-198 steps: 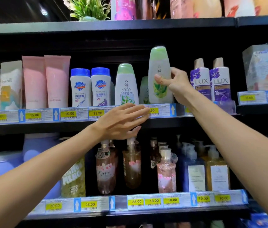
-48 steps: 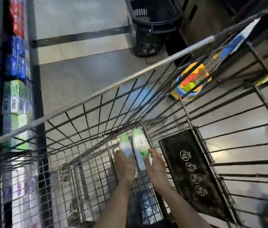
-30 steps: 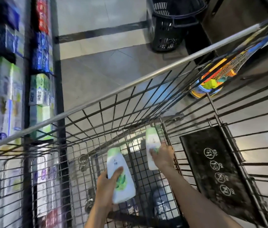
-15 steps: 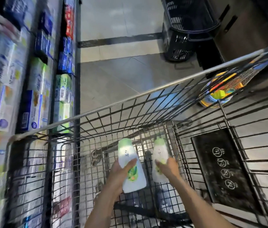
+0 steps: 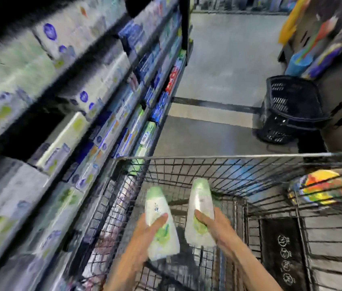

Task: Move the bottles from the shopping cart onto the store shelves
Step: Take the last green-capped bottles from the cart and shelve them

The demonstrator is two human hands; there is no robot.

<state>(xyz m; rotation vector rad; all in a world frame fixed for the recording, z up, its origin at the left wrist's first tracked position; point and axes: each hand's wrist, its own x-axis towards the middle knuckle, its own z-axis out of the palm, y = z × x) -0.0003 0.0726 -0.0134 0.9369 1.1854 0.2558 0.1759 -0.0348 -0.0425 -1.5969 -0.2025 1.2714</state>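
Evidently, one green-capped white bottle (image 5: 162, 224) is gripped mid-body by the left hand (image 5: 145, 238), another (image 5: 200, 213) by the right hand (image 5: 216, 224), at lower centre; smooth, rigid, probably slippery plastic.

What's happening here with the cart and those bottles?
A person is restocking a store aisle. Each hand holds one white bottle with a green cap: the left hand grips the left bottle, the right hand the right bottle. Both are raised above the wire shopping cart. The shelves stand to the left, blurred; neither bottle is on them yet.
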